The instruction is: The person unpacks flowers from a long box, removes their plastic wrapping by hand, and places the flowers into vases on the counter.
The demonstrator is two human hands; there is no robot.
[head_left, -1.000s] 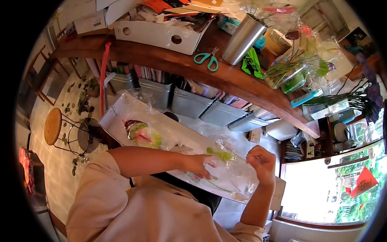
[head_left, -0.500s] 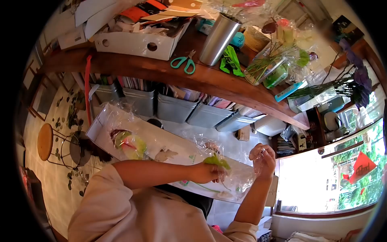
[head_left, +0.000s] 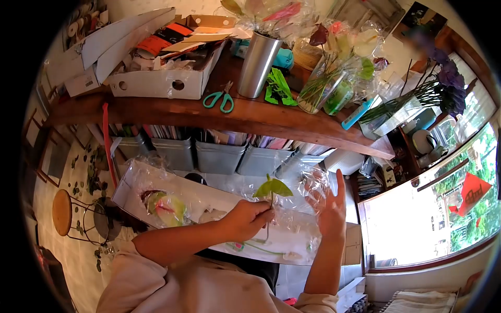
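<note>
My left hand [head_left: 248,221] is closed around the stem of a green anthurium [head_left: 275,188], which stands upright with its leaf-like bloom above the fist. The stem runs down below my fingers. To the right, my right hand [head_left: 330,211] is raised with its fingers spread. A crinkled clear plastic wrapper [head_left: 308,182] lies against those fingers. Under both hands is a long white carton [head_left: 203,185]. Inside its left end rests a green and pink flower [head_left: 167,206] in clear plastic, and another green stem lies near its front edge.
A wooden counter [head_left: 172,112] crosses ahead, bearing teal scissors [head_left: 219,98], a metal vase [head_left: 258,65], a white box of packaging [head_left: 156,83] and flowers in containers. Metal bins [head_left: 222,156] stand beneath it. A round stool [head_left: 61,211] is at the left, a bright window at the right.
My left hand has raised the anthurium upright and moved slightly left. My right hand has gone from bunched fingers on the plastic to spread fingers. The view has shifted a little.
</note>
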